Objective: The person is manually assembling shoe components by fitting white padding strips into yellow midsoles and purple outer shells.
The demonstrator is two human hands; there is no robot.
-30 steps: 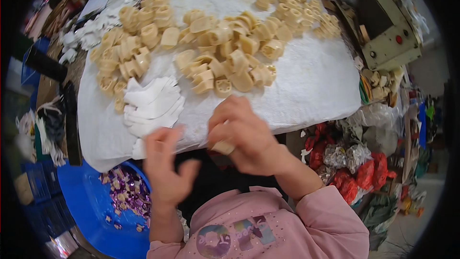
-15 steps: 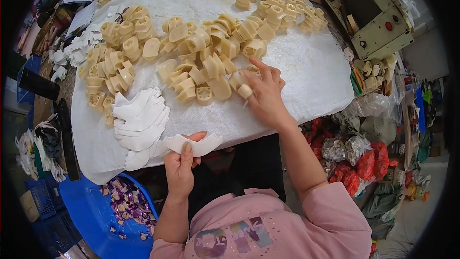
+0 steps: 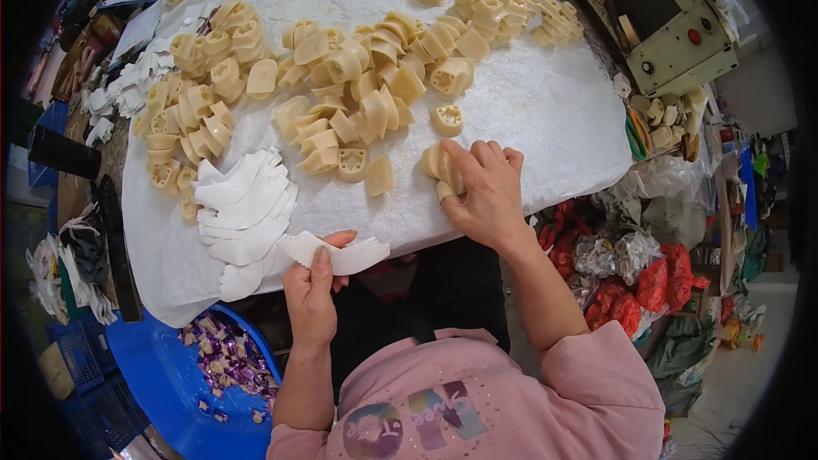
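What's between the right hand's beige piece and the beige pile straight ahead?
One loose, holed beige piece, on the white cloth; head view shows it.

On your near left, you have: one blue basin (image 3: 158, 366), purple and beige scraps (image 3: 223, 359) inside; blue crates (image 3: 78, 353), beside it. On your left: one black cylinder (image 3: 66, 152). On your far right: one pale green housing (image 3: 669, 66), red button (image 3: 694, 37) fitted. On your right: green and orange bands (image 3: 634, 134); red plastic bags (image 3: 654, 290), nearer you.
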